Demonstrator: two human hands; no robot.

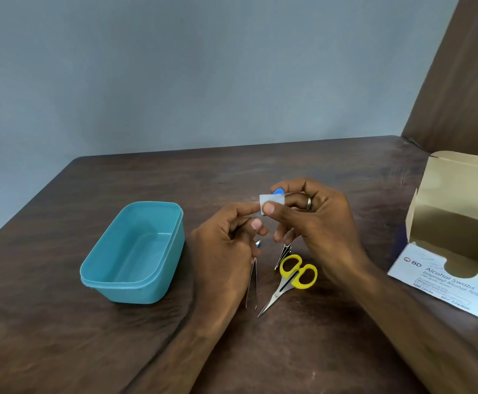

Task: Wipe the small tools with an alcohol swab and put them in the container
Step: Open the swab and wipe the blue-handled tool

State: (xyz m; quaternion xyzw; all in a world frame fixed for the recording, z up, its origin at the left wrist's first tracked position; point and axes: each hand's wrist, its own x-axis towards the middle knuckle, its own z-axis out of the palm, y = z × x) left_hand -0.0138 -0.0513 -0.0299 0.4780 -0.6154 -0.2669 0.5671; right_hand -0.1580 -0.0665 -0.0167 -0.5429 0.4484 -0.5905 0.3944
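Swab (272, 201), white and square, sits pinched between both hands above the desk (331, 180), roughly at the centre of the view. It looks thin, limp and damp, so I judge it nearly weightless and apt to fold or slip unless held by thumb pressure at its edges. A small blue tip (278, 191) peeks out at the swab's 12 o'clock; whether it is a tool's handle or part of a wrapper cannot be told.

The left hand (226, 240) has its grip narrow, thumb and fingertips closed on the swab's 8 o'clock corner. The right hand (314, 220), wearing a ring, pinches the swab from the 3 o'clock side with its thumb pressed flat on the face.

On the desk below the hands lie the small tools. Tweezers (251, 282), slim bare steel, lie partly under the left hand. Scissors (289, 280) with yellow loops point towards 7 o'clock. Both look stiff, light and slick, with sharp points; the loops and the tweezers' closed end seem the safest places to take hold. Another small metal piece (284, 253) lies just at the scissors' 12 o'clock, too hidden to name.

The teal container (90, 275) stands at 9 o'clock of the hands, open, nothing visible inside. An opened alcohol swab box (445, 277) lies at 3 o'clock.
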